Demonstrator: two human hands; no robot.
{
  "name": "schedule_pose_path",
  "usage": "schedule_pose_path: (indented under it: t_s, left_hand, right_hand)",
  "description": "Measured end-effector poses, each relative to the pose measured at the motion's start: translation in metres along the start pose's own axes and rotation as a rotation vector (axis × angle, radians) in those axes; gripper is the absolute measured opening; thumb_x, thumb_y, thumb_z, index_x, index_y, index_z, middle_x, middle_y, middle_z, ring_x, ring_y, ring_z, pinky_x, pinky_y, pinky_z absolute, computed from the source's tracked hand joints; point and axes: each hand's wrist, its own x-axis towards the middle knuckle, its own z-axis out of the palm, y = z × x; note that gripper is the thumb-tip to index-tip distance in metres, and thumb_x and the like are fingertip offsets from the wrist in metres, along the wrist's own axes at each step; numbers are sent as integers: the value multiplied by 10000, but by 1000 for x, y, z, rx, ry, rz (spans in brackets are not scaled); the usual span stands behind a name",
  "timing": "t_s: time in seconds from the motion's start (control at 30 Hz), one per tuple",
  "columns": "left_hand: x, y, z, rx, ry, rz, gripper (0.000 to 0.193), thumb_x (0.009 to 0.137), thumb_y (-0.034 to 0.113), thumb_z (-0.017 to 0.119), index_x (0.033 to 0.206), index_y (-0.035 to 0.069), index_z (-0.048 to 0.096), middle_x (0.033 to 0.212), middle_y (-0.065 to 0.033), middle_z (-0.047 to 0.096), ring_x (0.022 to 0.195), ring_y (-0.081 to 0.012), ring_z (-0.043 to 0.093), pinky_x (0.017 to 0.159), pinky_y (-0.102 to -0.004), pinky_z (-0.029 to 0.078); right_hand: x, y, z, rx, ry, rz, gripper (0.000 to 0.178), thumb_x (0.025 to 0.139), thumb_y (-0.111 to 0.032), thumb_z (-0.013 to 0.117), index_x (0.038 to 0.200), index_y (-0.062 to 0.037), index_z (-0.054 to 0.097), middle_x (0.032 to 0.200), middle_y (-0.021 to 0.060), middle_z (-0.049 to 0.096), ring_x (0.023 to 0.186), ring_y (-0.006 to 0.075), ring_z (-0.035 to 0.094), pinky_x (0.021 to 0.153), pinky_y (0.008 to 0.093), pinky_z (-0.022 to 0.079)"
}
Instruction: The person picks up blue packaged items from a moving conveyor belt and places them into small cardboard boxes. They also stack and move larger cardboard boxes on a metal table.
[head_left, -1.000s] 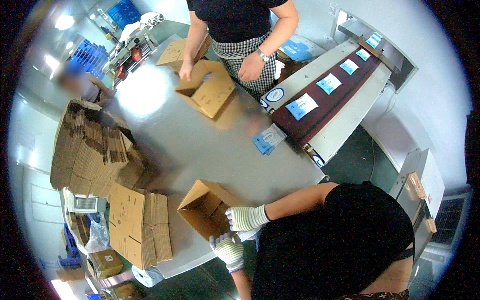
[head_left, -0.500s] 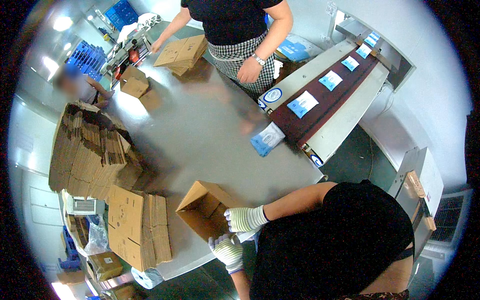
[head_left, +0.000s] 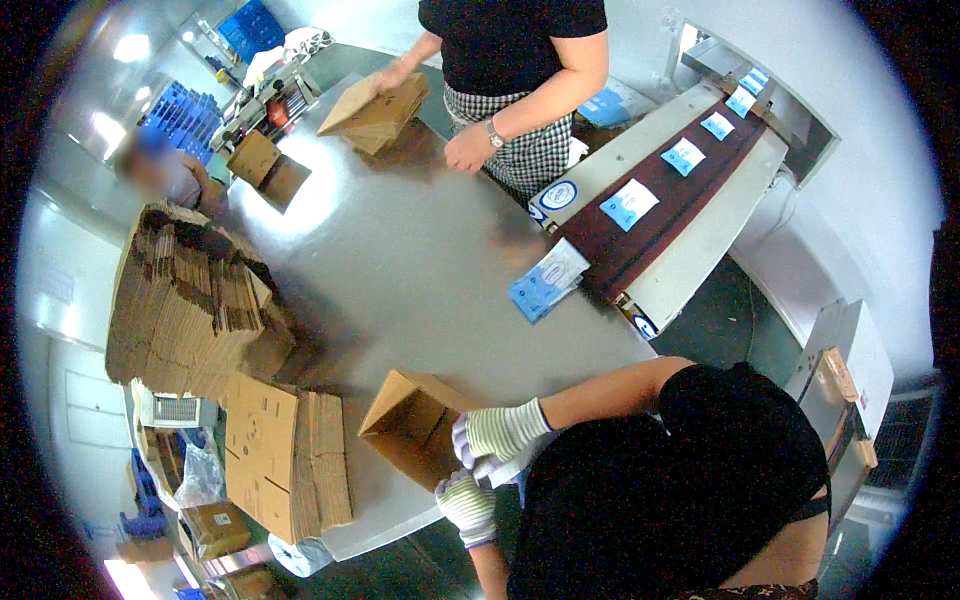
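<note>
An open cardboard box (head_left: 400, 440) stands on the grey metal table, its opening turned toward me. My right hand (head_left: 497, 434), in a striped knit glove with pale purple fingertips, is closed at the box's near edge on a small white object (head_left: 508, 470) with a dark end. Its kind does not show. Just below, my left hand (head_left: 468, 507), gloved alike, has its fingers curled close to the box's lower corner and the white object. What those fingers hold, if anything, is hidden.
Flattened cartons (head_left: 290, 460) stand left of the box, with a taller stack (head_left: 190, 300) behind. A conveyor (head_left: 680, 190) carries blue-and-white packets toward the table (head_left: 400, 270), where a packet (head_left: 549, 280) overhangs its end. A co-worker (head_left: 520, 90) stands opposite, touching cartons (head_left: 375, 110). Another person sits far left.
My hands have drawn together at the box's near edge, and more of the white object shows. Packets have advanced along the conveyor. The co-worker's hand has moved onto the cartons.
</note>
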Motion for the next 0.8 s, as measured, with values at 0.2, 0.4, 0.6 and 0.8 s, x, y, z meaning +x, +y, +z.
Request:
schedule_pose_path:
  t_s: [0.2,0.4,0.6,0.8]
  left_hand:
    - [2,-2,-3,10,-26,-11,151,732,250,635,738,113,573,690,-63,572,678,-249,575,718,-381,428]
    - [6,-8,1,-3,4,-18,157,732,255,639,734,112,574,685,-73,570,676,-257,570,704,-388,429]
    - [19,-6,1,-28,-51,-7,181,731,261,637,695,109,545,671,-77,556,660,-265,560,686,-396,421]
    - [17,-10,-3,28,-49,-22,198,757,288,607,704,106,552,673,-83,563,662,-282,566,664,-421,425]
  right_hand:
    - [-29,61,-58,3,19,353,220,802,-290,621,825,-73,642,863,103,627,854,305,578,778,409,470]
    - [-107,175,-109,-152,-137,877,207,777,-232,615,922,-90,658,874,136,665,830,329,630,740,437,492]
    - [-175,290,-122,-319,-851,1128,330,692,-208,679,1001,-93,665,1014,147,657,914,305,625,774,410,497]
    - [-151,268,-98,-118,-972,1015,321,695,-273,681,955,-86,664,967,122,663,850,285,618,742,431,487]
